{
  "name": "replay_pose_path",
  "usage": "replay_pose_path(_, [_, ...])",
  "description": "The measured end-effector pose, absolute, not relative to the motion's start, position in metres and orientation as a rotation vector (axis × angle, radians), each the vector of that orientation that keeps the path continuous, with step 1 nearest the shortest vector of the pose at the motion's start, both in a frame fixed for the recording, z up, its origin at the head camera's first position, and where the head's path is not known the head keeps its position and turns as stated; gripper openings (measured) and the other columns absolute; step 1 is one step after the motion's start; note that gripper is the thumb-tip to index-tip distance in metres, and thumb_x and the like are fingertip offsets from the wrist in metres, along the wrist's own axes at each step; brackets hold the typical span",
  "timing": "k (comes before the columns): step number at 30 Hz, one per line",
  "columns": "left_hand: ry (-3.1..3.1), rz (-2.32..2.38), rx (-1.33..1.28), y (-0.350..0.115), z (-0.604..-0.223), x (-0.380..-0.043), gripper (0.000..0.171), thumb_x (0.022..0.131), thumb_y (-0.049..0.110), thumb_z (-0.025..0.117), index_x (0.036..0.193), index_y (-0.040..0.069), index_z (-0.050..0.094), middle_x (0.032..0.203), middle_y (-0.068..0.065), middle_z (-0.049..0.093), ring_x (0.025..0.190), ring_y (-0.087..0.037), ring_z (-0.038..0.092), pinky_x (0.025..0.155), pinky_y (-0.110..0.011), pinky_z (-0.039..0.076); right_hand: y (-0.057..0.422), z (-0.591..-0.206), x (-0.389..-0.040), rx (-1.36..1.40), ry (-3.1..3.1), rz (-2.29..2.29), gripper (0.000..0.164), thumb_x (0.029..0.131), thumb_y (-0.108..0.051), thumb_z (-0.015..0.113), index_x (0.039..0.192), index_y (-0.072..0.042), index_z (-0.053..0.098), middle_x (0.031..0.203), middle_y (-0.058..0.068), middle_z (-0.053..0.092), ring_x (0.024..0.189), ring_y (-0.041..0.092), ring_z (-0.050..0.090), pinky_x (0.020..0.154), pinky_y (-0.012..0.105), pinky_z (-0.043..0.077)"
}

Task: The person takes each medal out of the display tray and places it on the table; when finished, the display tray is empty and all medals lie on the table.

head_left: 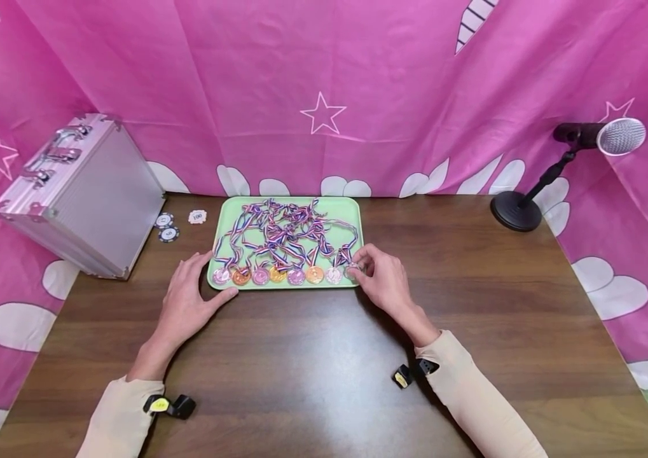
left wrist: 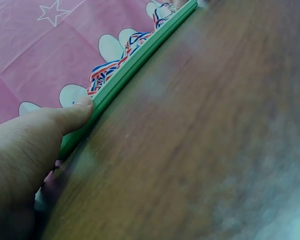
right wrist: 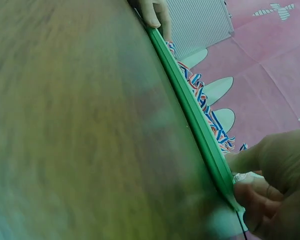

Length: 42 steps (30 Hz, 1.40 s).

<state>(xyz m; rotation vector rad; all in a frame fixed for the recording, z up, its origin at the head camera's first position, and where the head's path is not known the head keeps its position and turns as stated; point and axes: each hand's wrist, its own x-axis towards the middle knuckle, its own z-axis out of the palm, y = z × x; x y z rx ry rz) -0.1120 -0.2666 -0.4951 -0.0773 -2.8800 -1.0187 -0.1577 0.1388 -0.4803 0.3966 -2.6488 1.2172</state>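
A pale green tray [head_left: 289,286] lies on the table. Along its front edge several medals stand in a row, among them an orange-toned medal [head_left: 315,275], a gold one [head_left: 278,273] and a silvery one [head_left: 333,275]. Their red, white and blue ribbons [head_left: 278,235] are heaped behind them. At the row's right end, the right hand [head_left: 383,280] pinches a silvery medal [head_left: 351,271] between thumb and fingers, partly hiding it. The left hand [head_left: 186,302] rests at the tray's front left corner, thumb on the front rim, fingers extended along the left side.
A silver case [head_left: 89,203] stands at the left. Beside it lie poker chips [head_left: 168,235] and a white 100 plaque [head_left: 197,217]. On the right a microphone [head_left: 598,137] sits on a black stand [head_left: 517,212]. Pink cloth [head_left: 266,95] hangs behind the wooden table [head_left: 301,369].
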Motion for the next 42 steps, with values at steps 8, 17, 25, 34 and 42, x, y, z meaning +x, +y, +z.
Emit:
replay_pose_path(8, [-2.807, -1.027, -0.066, -0.264, -0.498, -0.109, 0.092, 0.093, 0.044, 0.089, 0.162, 0.002, 0.046, 0.164, -0.027, 0.043, 0.154, -0.048, 0.036, 0.113, -0.076, 0.035, 0.142, -0.460, -0.157, 0.273, -2.530, 1.585, 0.009, 0.095, -0.003, 0.086, 0.097, -0.002, 0.078, 0.080, 0.009, 0.078, 0.060, 0.008, 0.068, 0.054, 0.022, 0.054])
replay_pose_path(17, [-2.794, -1.026, -0.070, -0.264, -0.500, -0.109, 0.091, 0.093, 0.044, 0.089, 0.161, 0.001, 0.047, 0.161, -0.026, 0.044, 0.152, -0.047, 0.038, 0.112, -0.075, 0.037, 0.151, -0.408, -0.154, 0.179, -2.265, 2.056, 0.016, 0.097, 0.004, 0.081, 0.109, 0.013, 0.075, 0.084, 0.011, 0.078, 0.059, 0.013, 0.072, 0.060, 0.032, 0.063])
replay_pose_path(25, [-2.800, -1.028, -0.058, -0.263, -0.498, -0.107, 0.090, 0.094, 0.044, 0.088, 0.161, 0.000, 0.046, 0.160, -0.026, 0.044, 0.152, -0.047, 0.038, 0.111, -0.075, 0.037, 0.165, -0.331, -0.135, 0.408, -2.010, 2.109, 0.018, 0.094, 0.015, 0.075, 0.110, 0.008, 0.078, 0.084, 0.006, 0.079, 0.061, 0.013, 0.074, 0.059, 0.029, 0.062])
replay_pose_path(34, [-2.805, -1.012, -0.066, -0.263, -0.497, -0.107, 0.090, 0.094, 0.045, 0.088, 0.160, 0.000, 0.046, 0.158, -0.027, 0.044, 0.150, -0.047, 0.039, 0.111, -0.074, 0.038, 0.183, -0.293, -0.123, 0.366, -1.745, 2.145, 0.021, 0.092, 0.019, 0.074, 0.106, 0.004, 0.080, 0.081, 0.011, 0.079, 0.056, 0.016, 0.073, 0.056, 0.027, 0.060])
replay_pose_path(42, [-2.805, -1.011, -0.070, -0.262, -0.496, -0.108, 0.091, 0.095, 0.045, 0.088, 0.160, 0.000, 0.045, 0.158, -0.027, 0.045, 0.149, -0.047, 0.039, 0.112, -0.074, 0.037, 0.192, -0.301, -0.158, 0.262, -1.671, 2.116, 0.017, 0.095, 0.013, 0.076, 0.103, -0.002, 0.080, 0.081, 0.009, 0.079, 0.059, 0.015, 0.075, 0.055, 0.026, 0.059])
